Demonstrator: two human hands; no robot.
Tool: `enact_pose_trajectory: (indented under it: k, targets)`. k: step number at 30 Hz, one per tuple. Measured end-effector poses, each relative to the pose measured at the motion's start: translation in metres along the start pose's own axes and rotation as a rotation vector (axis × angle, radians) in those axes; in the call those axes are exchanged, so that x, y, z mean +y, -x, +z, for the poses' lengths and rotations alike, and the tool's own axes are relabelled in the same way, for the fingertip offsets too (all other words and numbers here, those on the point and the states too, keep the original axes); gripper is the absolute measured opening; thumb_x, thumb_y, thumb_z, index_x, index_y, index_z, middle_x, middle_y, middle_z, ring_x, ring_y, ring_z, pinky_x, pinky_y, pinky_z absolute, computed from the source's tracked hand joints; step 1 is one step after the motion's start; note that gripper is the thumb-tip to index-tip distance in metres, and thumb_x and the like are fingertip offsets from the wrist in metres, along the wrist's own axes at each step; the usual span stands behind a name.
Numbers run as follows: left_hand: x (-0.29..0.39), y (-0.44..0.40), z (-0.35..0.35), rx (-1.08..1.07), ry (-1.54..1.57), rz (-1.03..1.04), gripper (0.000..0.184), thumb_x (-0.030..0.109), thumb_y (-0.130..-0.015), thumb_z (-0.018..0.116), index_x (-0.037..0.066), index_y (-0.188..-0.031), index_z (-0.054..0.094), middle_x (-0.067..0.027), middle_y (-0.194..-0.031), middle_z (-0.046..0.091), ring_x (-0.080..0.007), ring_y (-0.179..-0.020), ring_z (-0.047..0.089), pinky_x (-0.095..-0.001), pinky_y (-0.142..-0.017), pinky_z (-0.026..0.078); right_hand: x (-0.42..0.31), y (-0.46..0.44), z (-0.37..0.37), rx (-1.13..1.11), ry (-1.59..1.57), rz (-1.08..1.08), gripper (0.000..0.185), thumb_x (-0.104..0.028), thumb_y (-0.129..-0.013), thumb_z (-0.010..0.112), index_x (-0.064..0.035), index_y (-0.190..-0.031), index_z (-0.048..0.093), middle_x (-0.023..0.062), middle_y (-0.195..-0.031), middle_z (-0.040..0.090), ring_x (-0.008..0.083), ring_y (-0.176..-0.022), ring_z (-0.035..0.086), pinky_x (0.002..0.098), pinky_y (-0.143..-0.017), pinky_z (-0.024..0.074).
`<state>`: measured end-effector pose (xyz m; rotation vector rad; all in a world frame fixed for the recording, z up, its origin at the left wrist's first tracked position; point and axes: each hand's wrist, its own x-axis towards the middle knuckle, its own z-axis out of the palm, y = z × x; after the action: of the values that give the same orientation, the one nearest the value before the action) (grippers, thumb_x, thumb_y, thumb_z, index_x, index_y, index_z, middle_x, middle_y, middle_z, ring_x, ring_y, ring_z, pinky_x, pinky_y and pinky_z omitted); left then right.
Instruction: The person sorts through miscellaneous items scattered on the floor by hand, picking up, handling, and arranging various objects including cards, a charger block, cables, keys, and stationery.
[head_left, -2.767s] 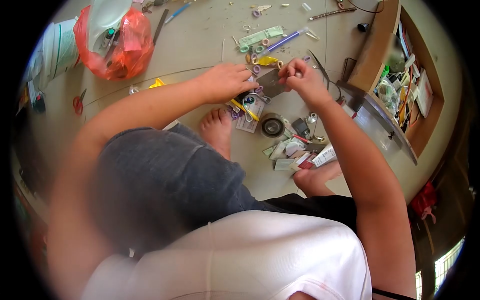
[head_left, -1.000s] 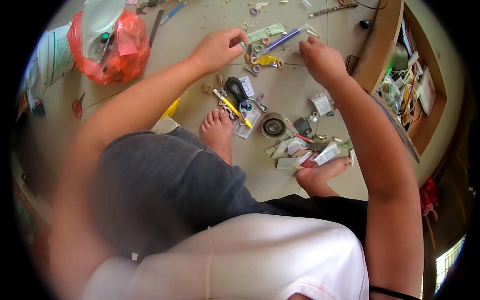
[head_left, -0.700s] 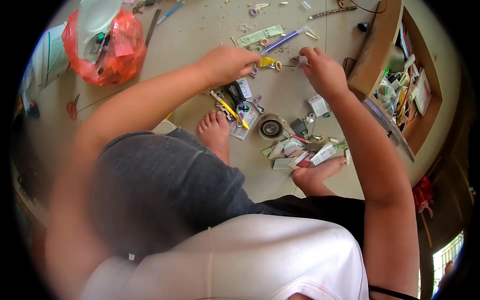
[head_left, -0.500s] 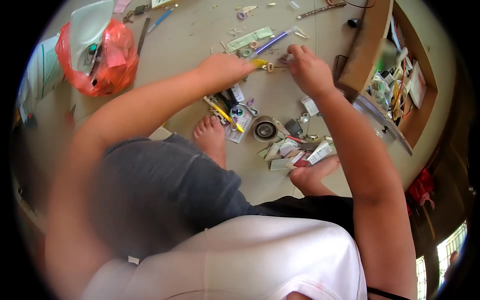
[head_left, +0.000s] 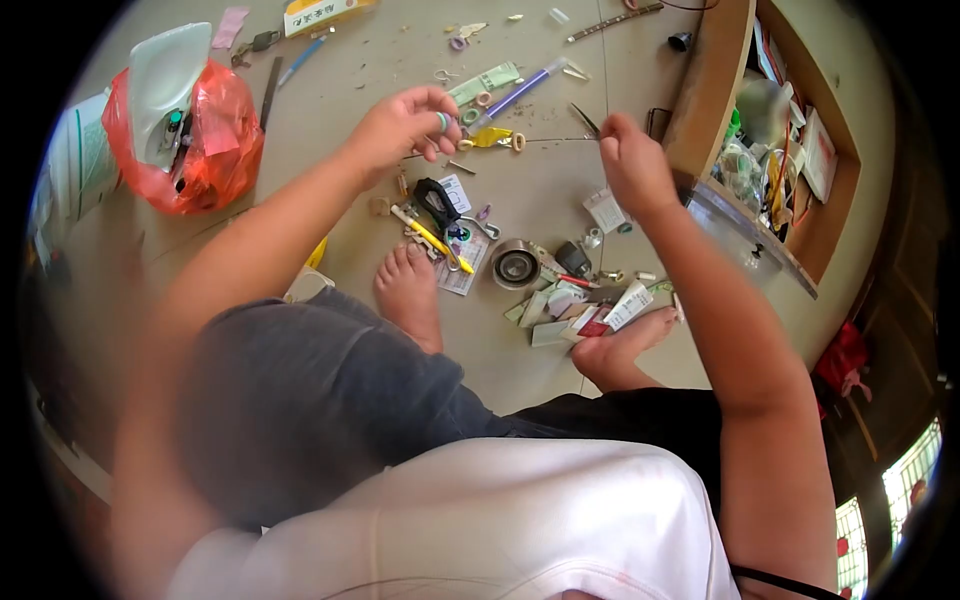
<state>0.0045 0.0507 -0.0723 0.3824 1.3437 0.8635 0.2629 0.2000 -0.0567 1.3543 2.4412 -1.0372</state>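
My left hand (head_left: 405,130) is raised over the floor with curled fingers, and a small green ring (head_left: 442,122) shows at its fingertips. Beside it lie a purple pen (head_left: 520,95), a crumpled yellow wrapper (head_left: 487,138) and small pink and green rings on the floor. My right hand (head_left: 637,165) is closed around a thin, dark, pointed tool (head_left: 585,119) whose tip points up and left; its exact kind is unclear. Below the hands are a yellow pen (head_left: 432,238), a black strap with a metal hook (head_left: 440,203) and a round metal part (head_left: 516,264).
An open wooden drawer (head_left: 712,105) full of odds and ends stands at the right. At the left is a red plastic bag (head_left: 230,135) holding a white tray. Cards and papers (head_left: 595,315) are piled by my foot. A yellow-and-white box (head_left: 325,14) lies at the far edge.
My left hand has drawn back left from the yellow wrapper, and a green ring now shows in its fingers. The right hand has moved slightly down and right; its pointed tool shows clearly. The view shifted slightly.
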Motion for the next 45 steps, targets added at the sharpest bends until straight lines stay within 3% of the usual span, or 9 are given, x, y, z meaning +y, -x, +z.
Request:
enact_pose_trajectory:
  k: [11,17,20,23,25,34,36,39,45]
  targets:
    - [0.008,-0.01,-0.021,0.006,0.159,0.086,0.014,0.006,-0.083,0.042,0.005,-0.085,0.056,-0.0031,-0.083,0.055,-0.0124,-0.071,0.051,-0.0257,-0.062,0.043,-0.009,-0.003,0.003,-0.177,0.481,-0.066,0.021,-0.021,-0.085,0.051,-0.0014,-0.092,0.047,0.0193,-0.078,0.065,0.0354,-0.076,0.066,0.0451,-0.066,0.0517]
    - [0.009,-0.008,-0.007,0.025,0.162,0.014,0.019,0.013,-0.087,0.042,0.005,-0.091,0.059,-0.0018,-0.077,0.051,-0.0114,-0.07,0.049,-0.0259,-0.058,0.041,-0.047,-0.01,-0.012,-0.341,-1.223,0.3,0.019,-0.021,-0.084,0.052,-0.0022,-0.086,0.051,0.0035,-0.064,0.049,0.0151,-0.057,0.052,0.0295,-0.054,0.044]
    - [-0.006,-0.019,-0.004,0.077,-0.141,-0.073,0.02,0.016,-0.084,0.048,0.004,-0.09,0.064,-0.002,-0.074,0.057,-0.0137,-0.069,0.053,-0.0298,-0.06,0.045,-0.049,-0.024,0.009,-0.239,-0.574,0.141,0.017,-0.021,-0.088,0.051,-0.0052,-0.09,0.058,0.0054,-0.068,0.058,0.0204,-0.066,0.061,0.0326,-0.058,0.0462]
    - [-0.008,-0.017,0.004,0.122,-0.596,0.477,0.02,0.019,-0.087,0.051,0.007,-0.097,0.065,-0.0047,-0.079,0.064,-0.0184,-0.074,0.06,-0.0346,-0.066,0.048,-0.064,-0.003,0.021,-0.137,0.046,-0.222,0.018,-0.024,-0.087,0.056,-0.0082,-0.094,0.061,0.0103,-0.08,0.067,0.0276,-0.075,0.065,0.0396,-0.064,0.0493]
    - [0.002,-0.007,0.008,0.08,-0.975,0.204,0.018,0.021,-0.087,0.055,0.013,-0.102,0.064,-0.0067,-0.089,0.067,-0.0252,-0.083,0.063,-0.0389,-0.073,0.049,-0.062,-0.003,0.033,-0.087,0.05,-0.167,0.017,-0.025,-0.085,0.06,-0.0113,-0.095,0.062,0.0132,-0.09,0.068,0.0324,-0.082,0.064,0.0443,-0.071,0.0496]
    - [-0.016,-0.011,0.008,0.125,-1.327,0.461,0.019,0.024,-0.084,0.063,0.015,-0.099,0.059,-0.0055,-0.087,0.065,-0.0278,-0.079,0.063,-0.0415,-0.063,0.049,-0.032,-0.017,0.055,-0.117,0.069,-0.113,0.019,-0.024,-0.085,0.061,-0.0069,-0.091,0.055,0.0112,-0.081,0.066,0.0278,-0.072,0.064,0.0393,-0.063,0.0496]
    - [-0.017,-0.013,0.009,0.125,-1.34,0.478,0.016,0.024,-0.084,0.063,0.014,-0.096,0.059,-0.0053,-0.087,0.065,-0.0279,-0.08,0.063,-0.0417,-0.063,0.049,-0.029,-0.028,0.05,-0.244,-0.918,0.312,0.014,-0.019,-0.084,0.057,-0.0055,-0.087,0.054,0.0058,-0.072,0.061,0.0168,-0.059,0.058,0.0303,-0.052,0.0455]
    - [-0.022,-0.018,0.007,0.064,-1.407,0.548,0.014,0.024,-0.084,0.061,0.014,-0.093,0.058,-0.0051,-0.086,0.065,-0.0283,-0.079,0.063,-0.0421,-0.063,0.049,-0.059,-0.03,0.041,-0.168,-1.035,0.181,0.011,-0.014,-0.084,0.052,-0.0045,-0.088,0.055,0.0004,-0.068,0.054,0.0077,-0.054,0.049,0.0223,-0.046,0.0391]
    - [-0.023,-0.011,0.009,-0.004,-1.388,0.573,0.013,0.021,-0.082,0.058,0.012,-0.092,0.058,-0.0084,-0.085,0.065,-0.0292,-0.078,0.064,-0.0428,-0.064,0.051,-0.083,-0.057,0.056,-0.018,0.089,-0.165,0.029,-0.034,-0.084,0.062,-0.0103,-0.101,0.061,0.0137,-0.091,0.067,0.0343,-0.089,0.063,0.045,-0.074,0.0496]
